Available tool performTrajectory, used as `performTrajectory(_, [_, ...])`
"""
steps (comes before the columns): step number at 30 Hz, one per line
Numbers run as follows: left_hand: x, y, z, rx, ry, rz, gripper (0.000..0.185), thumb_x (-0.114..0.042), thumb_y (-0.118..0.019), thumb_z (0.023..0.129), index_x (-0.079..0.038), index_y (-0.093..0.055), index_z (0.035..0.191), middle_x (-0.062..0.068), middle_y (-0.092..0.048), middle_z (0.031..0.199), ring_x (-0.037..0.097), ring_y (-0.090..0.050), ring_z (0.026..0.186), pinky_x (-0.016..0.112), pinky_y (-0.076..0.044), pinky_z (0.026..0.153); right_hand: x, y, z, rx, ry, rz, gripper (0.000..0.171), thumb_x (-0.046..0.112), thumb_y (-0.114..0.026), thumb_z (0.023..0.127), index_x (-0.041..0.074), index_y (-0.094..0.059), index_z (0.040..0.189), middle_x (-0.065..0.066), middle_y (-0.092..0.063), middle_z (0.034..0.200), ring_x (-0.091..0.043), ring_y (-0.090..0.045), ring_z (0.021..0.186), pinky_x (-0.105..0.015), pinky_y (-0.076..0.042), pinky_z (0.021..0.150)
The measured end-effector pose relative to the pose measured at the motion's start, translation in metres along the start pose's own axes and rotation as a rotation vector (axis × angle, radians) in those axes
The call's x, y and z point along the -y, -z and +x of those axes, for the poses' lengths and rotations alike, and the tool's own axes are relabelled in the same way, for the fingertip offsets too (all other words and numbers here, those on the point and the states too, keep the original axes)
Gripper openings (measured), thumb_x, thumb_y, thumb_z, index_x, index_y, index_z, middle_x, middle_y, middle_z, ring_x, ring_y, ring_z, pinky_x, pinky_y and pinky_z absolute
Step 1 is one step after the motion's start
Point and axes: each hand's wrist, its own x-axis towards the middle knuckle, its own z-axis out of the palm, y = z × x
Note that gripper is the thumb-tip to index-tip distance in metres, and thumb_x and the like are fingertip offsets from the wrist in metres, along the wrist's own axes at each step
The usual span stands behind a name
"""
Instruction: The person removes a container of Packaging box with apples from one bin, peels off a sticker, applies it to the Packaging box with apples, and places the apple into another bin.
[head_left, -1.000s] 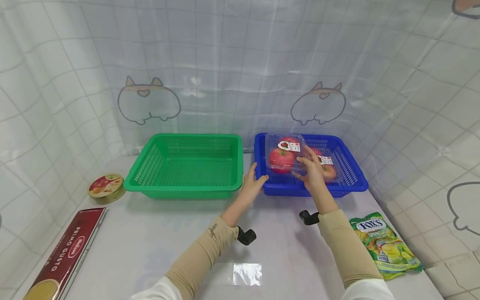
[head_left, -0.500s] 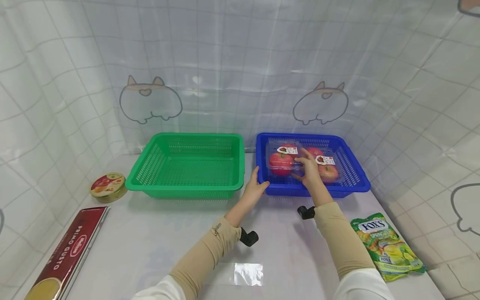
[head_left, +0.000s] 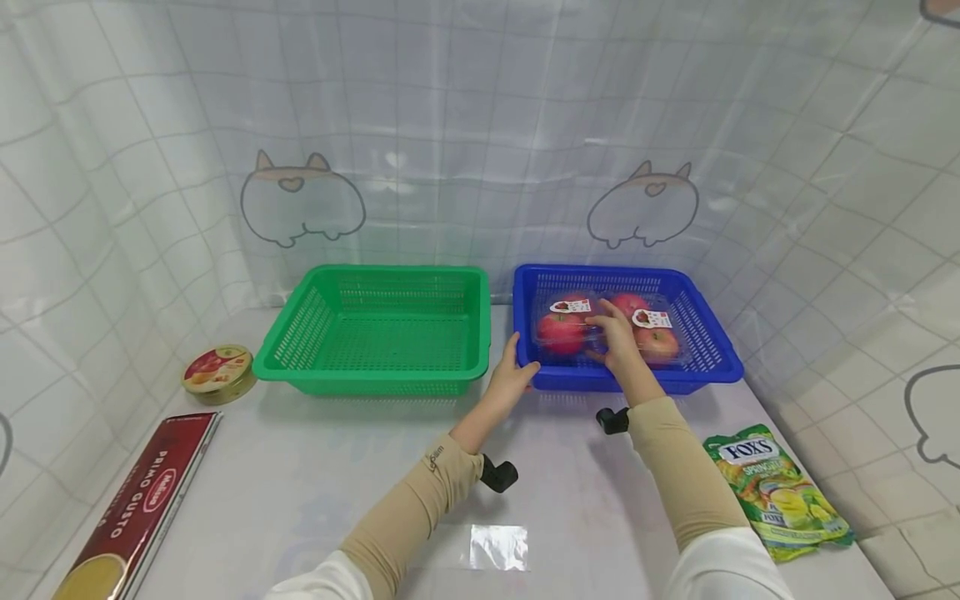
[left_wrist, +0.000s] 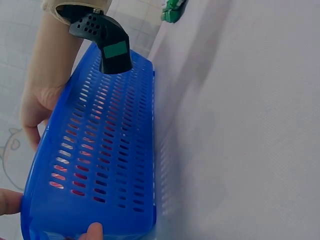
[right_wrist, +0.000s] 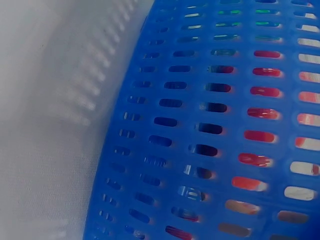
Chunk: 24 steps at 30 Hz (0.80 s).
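A clear plastic pack of red apples [head_left: 561, 333] lies in the left part of the blue basket [head_left: 630, 382]. My right hand [head_left: 621, 348] holds this pack by its right side, reaching in over the basket's front rim. To its right in the same basket is a second apple pack [head_left: 657, 343], partly behind that hand. At the basket's front left corner my left hand [head_left: 507, 385] grips the rim. The left wrist view has one finger [left_wrist: 10, 201] over the rim and a fingertip [left_wrist: 94, 232] against the outer wall. The right wrist view shows only the slotted basket wall [right_wrist: 165, 132].
A green basket [head_left: 375, 388] stands left of the blue one. A round gold tin [head_left: 217, 373] and a long red Primo Gusto pack [head_left: 142, 500] lie at the left. The green Fox's candy bag [head_left: 780, 492] is at the right. Tile-patterned curtain surrounds the table.
The left apple pack has come down into the blue basket, my right hand staying on it. My left hand has closed onto the basket's corner rim.
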Motion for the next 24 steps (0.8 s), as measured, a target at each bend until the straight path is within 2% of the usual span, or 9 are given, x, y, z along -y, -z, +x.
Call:
performTrajectory(4, [0.001,0.000,0.001,-0.003,-0.001,-0.003,0.068,-0.014,-0.051,0.093,-0.015,-0.013,0.149,0.023,-0.038,0.138,0.038,-0.054,0.102,0.048,-0.047,0.086,0.001,0.000,-0.001,0.023,-0.020,-0.029,0.070,0.006,-0.049,0.090,0.024,-0.017,0.149,-0.001,0.000,0.155,-0.031,0.000,0.140,-0.060,-0.024,0.103])
performTrajectory(8, [0.001,0.000,0.002,-0.003,-0.004,0.000,0.068,-0.014,-0.051,0.093,-0.015,-0.013,0.149,0.023,-0.039,0.137,0.039,-0.053,0.102,0.046,-0.049,0.083,0.002,-0.001,-0.001,0.033,-0.037,-0.068,0.072,0.006,-0.048,0.090,0.025,-0.013,0.149,-0.005,0.000,0.155,-0.032,0.000,0.140,-0.063,-0.023,0.101])
performTrajectory(10, [0.001,0.000,0.001,-0.004,-0.006,0.004,0.068,-0.014,-0.051,0.093,-0.015,-0.013,0.149,0.023,-0.041,0.136,0.039,-0.053,0.102,0.045,-0.050,0.082,0.001,0.000,0.000,0.043,-0.044,-0.102,0.072,0.007,-0.049,0.091,0.025,-0.011,0.149,-0.008,-0.002,0.155,-0.035,-0.001,0.139,-0.063,-0.023,0.101])
performTrajectory(17, [-0.001,0.000,-0.001,0.004,-0.007,0.014,0.067,-0.014,-0.051,0.093,-0.013,-0.013,0.149,0.023,-0.043,0.133,0.037,-0.053,0.102,0.043,-0.050,0.083,0.012,-0.009,-0.023,0.035,-0.051,-0.181,0.075,-0.005,-0.042,0.089,0.017,-0.006,0.150,-0.014,-0.005,0.154,-0.041,-0.014,0.135,-0.063,-0.023,0.100])
performTrajectory(21, [-0.001,0.000,-0.002,0.003,-0.007,0.013,0.067,-0.014,-0.050,0.093,-0.013,-0.013,0.149,0.023,-0.046,0.130,0.038,-0.052,0.102,0.043,-0.050,0.083,0.002,-0.003,-0.005,0.005,-0.041,-0.216,0.078,-0.008,-0.044,0.087,0.020,-0.006,0.150,-0.011,-0.001,0.154,-0.038,-0.013,0.136,-0.064,-0.023,0.100])
performTrajectory(23, [-0.001,0.000,-0.003,0.002,-0.003,0.011,0.067,-0.014,-0.050,0.093,-0.013,-0.013,0.149,0.023,-0.045,0.130,0.039,-0.052,0.102,0.043,-0.050,0.083,-0.009,0.005,0.014,-0.005,-0.023,-0.240,0.082,-0.010,-0.048,0.085,0.022,-0.010,0.150,-0.010,-0.001,0.155,-0.036,-0.009,0.137,-0.065,-0.023,0.099])
performTrajectory(24, [-0.001,-0.001,-0.003,0.003,-0.003,0.010,0.066,-0.014,-0.049,0.094,-0.013,-0.013,0.149,0.023,-0.044,0.132,0.039,-0.052,0.102,0.043,-0.050,0.083,-0.019,0.011,0.030,-0.017,0.002,-0.262,0.084,-0.012,-0.051,0.082,0.021,-0.014,0.149,-0.011,-0.003,0.154,-0.037,-0.009,0.137,-0.062,-0.028,0.098])
